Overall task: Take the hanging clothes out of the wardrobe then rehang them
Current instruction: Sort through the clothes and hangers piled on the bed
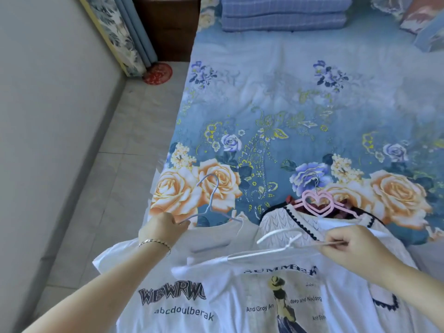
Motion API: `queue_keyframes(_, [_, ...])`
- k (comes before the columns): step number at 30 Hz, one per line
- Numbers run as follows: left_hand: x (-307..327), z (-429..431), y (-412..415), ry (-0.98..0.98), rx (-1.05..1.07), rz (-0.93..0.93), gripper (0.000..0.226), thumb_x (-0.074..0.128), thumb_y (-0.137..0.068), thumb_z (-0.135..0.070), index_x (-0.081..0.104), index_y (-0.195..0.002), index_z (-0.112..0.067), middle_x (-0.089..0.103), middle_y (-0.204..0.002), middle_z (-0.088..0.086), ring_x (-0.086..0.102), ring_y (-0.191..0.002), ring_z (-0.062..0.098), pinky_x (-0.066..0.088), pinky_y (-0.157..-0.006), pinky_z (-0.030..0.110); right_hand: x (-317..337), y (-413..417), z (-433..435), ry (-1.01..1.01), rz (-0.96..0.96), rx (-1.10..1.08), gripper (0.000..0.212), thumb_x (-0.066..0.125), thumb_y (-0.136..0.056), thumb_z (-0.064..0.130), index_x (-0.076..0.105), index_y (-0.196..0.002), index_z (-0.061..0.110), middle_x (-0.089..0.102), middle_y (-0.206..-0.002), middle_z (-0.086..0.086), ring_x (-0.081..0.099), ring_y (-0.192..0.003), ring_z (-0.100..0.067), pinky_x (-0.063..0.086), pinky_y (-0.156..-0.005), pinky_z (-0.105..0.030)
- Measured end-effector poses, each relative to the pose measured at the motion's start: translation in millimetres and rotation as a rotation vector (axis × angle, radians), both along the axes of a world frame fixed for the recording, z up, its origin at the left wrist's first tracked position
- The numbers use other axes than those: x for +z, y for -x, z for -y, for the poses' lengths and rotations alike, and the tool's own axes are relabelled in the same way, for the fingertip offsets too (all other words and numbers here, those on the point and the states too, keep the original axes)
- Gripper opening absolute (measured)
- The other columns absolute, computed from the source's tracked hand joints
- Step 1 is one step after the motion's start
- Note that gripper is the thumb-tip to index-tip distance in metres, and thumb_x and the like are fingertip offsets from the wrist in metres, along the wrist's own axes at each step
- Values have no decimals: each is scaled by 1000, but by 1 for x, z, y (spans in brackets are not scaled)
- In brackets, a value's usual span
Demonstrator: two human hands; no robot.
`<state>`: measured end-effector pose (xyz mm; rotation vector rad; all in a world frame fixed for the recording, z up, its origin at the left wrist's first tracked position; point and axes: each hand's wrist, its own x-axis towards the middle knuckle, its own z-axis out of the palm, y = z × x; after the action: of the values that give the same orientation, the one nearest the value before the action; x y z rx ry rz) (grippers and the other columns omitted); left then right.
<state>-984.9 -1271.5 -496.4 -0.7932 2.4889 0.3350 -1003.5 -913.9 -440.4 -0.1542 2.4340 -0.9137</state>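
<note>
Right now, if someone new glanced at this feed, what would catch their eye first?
The blue floral bedspread with big orange roses fills the frame. At its near edge lie white printed T-shirts, where the left hand grips a light blue hanger and the right hand pinches a white hanger. Pink heart-shaped hangers sit just right of centre.

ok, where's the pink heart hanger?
Head view, right of centre: pink heart hanger lies at the knit top neckline on the bed, beyond the right hand.
</note>
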Motion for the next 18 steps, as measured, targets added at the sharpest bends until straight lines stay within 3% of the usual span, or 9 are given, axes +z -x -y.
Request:
queue_keyframes(3, [43, -20, -28, 137, 24, -124, 32, 50, -88, -47, 52, -76, -17, 59, -78, 0, 57, -79, 25, 38, -65, 24, 25, -11, -28, 31, -18, 22, 55, 72, -75, 7, 39, -36, 26, 32, -41, 7, 33, -48, -7, 20, -50, -22])
queue_keyframes(7, [103, -48, -75, 226, 162, -320, 23, 51, -87, -29, 41, -70, -18, 64, -92, 4, 60, -92, 28, 33, -64, 27, 55, -37, -58, 94, 61, -56, 62, 71, -80, 12, 27, -37, 20, 21, -42, 4, 23, -41, -7, 15, -47, -22])
queue_keyframes(11, [164, -53, -130, 330, 322, -429, 18, 55, -88, -29, 56, -81, -12, 65, -99, 10, 60, -96, 29, 36, -72, 30, 102, -45, -82, 161, 158, -210, 36, 65, -85, 10, 57, -52, -4, 39, -42, 1, 38, -48, -14, 28, -44, -19])
queue_keyframes(13, [196, -50, -157, 387, 429, -458, 16, 54, -87, -26, 58, -87, -11, 65, -101, 12, 60, -97, 30, 35, -77, 32, 121, -43, -86, 212, 177, -303, 34, 62, -86, 10, 51, -54, 8, 41, -48, -1, 39, -55, -19, 28, -48, -24])
queue_keyframes(16, [248, -50, -187, 455, 521, -577, 16, 51, -87, -22, 58, -90, -8, 64, -102, 14, 59, -97, 30, 33, -82, 33, 144, -47, -83, 217, 237, -387, 22, 63, -84, 13, 51, -67, 13, 33, -49, 1, 28, -34, -10, 18, -30, -13])
queue_keyframes(18, [283, -55, -202, 464, 509, -659, 17, 50, -87, -23, 59, -91, -8, 64, -100, 12, 59, -95, 29, 33, -86, 34, 154, -52, -72, 248, 203, -389, 14, 65, -79, 11, 58, -67, 10, 50, -53, -2, 45, -41, -12, 30, -29, -11])
